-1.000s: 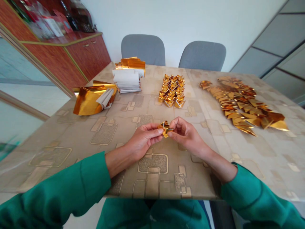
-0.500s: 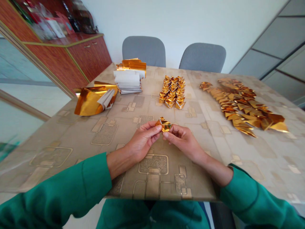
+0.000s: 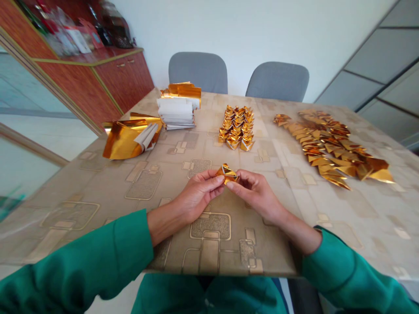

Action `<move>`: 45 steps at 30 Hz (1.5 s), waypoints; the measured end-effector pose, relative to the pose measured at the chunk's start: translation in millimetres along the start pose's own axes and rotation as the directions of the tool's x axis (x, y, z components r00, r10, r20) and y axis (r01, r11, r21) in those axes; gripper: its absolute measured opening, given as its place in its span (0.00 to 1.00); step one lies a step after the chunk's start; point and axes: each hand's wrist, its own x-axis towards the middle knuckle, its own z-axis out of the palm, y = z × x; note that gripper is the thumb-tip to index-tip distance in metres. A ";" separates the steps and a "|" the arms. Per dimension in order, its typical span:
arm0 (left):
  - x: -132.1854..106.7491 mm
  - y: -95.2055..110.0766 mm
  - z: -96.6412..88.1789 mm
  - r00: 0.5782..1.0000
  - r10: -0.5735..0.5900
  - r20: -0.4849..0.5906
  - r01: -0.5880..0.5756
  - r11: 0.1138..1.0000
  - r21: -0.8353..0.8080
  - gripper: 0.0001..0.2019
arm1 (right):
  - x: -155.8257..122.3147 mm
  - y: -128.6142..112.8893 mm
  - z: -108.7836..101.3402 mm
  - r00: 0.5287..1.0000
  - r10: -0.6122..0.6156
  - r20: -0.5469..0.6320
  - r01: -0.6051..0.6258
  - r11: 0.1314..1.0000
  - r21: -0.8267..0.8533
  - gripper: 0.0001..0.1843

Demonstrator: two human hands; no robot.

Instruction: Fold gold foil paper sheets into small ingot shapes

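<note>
A small folded gold foil paper ingot (image 3: 227,172) is held between both hands above the near middle of the table. My left hand (image 3: 203,190) pinches its left side between thumb and fingers. On the right side, my right hand (image 3: 254,188) grips it the same way, thumb toward me. The ingot's top shows a raised peak with a pale edge; its underside is hidden by my fingers. Beyond my hands stand rows of finished-looking gold paper ingots (image 3: 236,127), packed close together.
Overlapping folded gold paper pieces (image 3: 327,148) spread across the table's right. At the back left are a stack of white-backed foil sheets (image 3: 176,112) and curled gold sheets (image 3: 122,139). Two grey chairs (image 3: 197,72) stand behind the patterned table (image 3: 144,226); a wooden cabinet (image 3: 127,78) is at left.
The peak of the held ingot now stands up more and its pale edge shows more clearly. Both hands keep their pinch, the right one shifted slightly.
</note>
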 end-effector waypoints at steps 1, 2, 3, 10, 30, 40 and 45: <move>-0.1 0.0 -0.2 1.000 -0.003 0.005 0.003 1.000 0.009 0.09 | -0.4 -0.4 -1.0 1.000 -0.002 -0.002 0.002 1.000 0.000 0.20; 0.0 0.1 -0.4 1.000 -0.008 0.012 0.008 1.000 0.016 0.09 | -0.6 -0.4 -1.7 1.000 -0.005 0.002 0.005 1.000 -0.001 0.20; 0.2 0.1 -0.6 1.000 -0.016 0.018 0.016 1.000 0.019 0.10 | -0.6 0.0 -2.3 1.000 -0.009 0.006 0.009 1.000 -0.004 0.21; -0.7 0.6 -0.1 1.000 0.006 0.010 -0.006 0.999 0.049 0.12 | 1.3 2.8 -5.7 0.999 -0.007 0.035 0.004 0.998 0.065 0.20; -1.2 -2.2 1.4 0.999 0.035 -0.015 -0.034 0.999 0.041 0.13 | 5.1 9.1 -3.0 0.999 0.005 -0.044 -0.003 0.998 0.057 0.15; -1.4 -4.1 1.9 0.990 0.132 -0.039 -0.129 0.989 0.072 0.13 | 0.5 -2.5 -5.0 0.968 -0.212 -0.135 0.174 0.952 -0.251 0.09; -3.3 -3.6 2.3 0.970 0.226 -0.085 -0.208 0.962 0.178 0.13 | 0.2 -7.8 -11.2 0.922 -0.383 -0.058 0.309 0.817 -0.488 0.05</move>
